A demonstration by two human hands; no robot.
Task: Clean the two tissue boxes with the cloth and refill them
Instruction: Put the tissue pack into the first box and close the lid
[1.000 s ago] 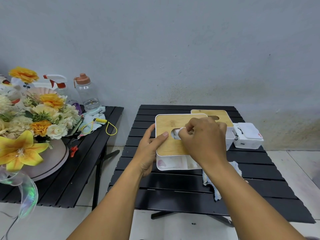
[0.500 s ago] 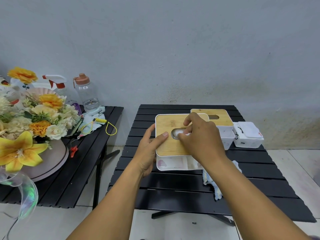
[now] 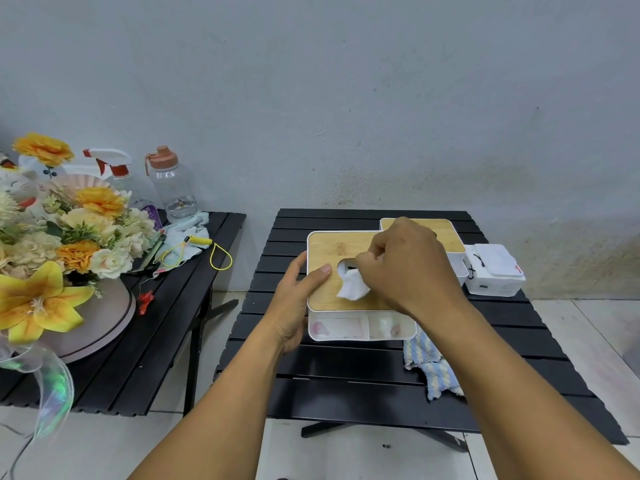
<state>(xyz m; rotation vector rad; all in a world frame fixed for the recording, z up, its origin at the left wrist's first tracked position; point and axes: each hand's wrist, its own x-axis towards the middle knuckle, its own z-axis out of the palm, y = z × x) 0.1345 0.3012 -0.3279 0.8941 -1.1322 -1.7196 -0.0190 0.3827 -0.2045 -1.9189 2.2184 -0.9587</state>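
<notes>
A white tissue box with a bamboo lid (image 3: 332, 251) stands in the middle of the black slatted table (image 3: 346, 375). My right hand (image 3: 408, 265) pinches a white tissue (image 3: 351, 287) that sticks out of the lid's slot. My left hand (image 3: 298, 292) holds the box's left side, thumb on the lid. A second bamboo-lidded box (image 3: 446, 233) stands behind it, partly hidden by my right hand. A blue and white cloth (image 3: 429, 365) lies on the table under my right forearm.
A white wipes container (image 3: 493, 270) sits at the table's right rear. The side table (image 3: 145, 341) on the left carries a flower arrangement (image 3: 59, 237), a spray bottle (image 3: 119, 171), a water bottle (image 3: 171, 183) and a yellow cord (image 3: 211, 251). Tiled floor surrounds both tables.
My right hand's fingers were at the lid's slot; now a tissue has come up out of the slot between them. The left hand has stayed on the box's side.
</notes>
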